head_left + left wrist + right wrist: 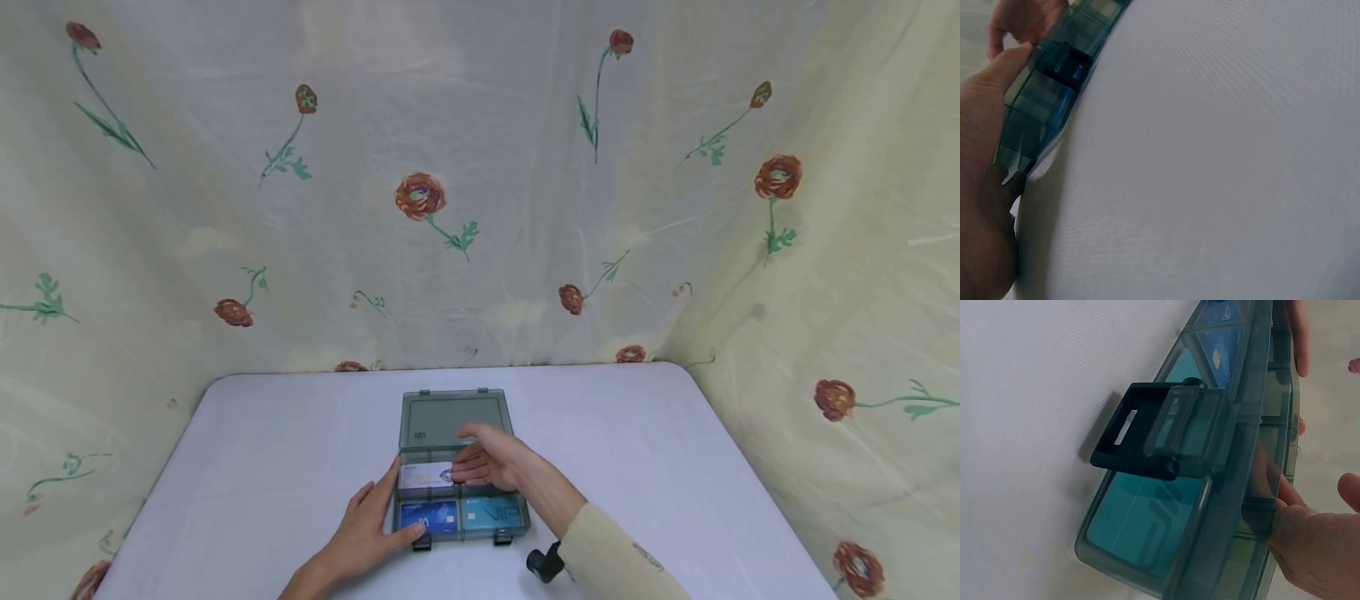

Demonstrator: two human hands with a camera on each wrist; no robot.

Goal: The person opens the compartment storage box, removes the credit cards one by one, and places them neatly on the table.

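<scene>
A translucent grey-green compartment box point(480, 536) lies on the table with its lid point(453, 419) laid back. My left hand point(366, 527) grips its left side, the thumb over the front corner and the fingers along the side wall. In the back left compartment lies a white card point(422, 476). My right hand point(497, 460) reaches over the back right compartment, fingers fairly straight and thumb raised apart, fingertips overlapping the white card's right end. The front row holds a blue card point(441, 514) at left and a teal card point(487, 512) at right.
Two dark latches, one a front latch point(1138, 428), stick out from the box's near edge. A white cloth covers the table point(622, 450). Flower-printed curtains point(510, 208) surround it. A small black device point(545, 563) sits beside the right sleeve point(611, 550).
</scene>
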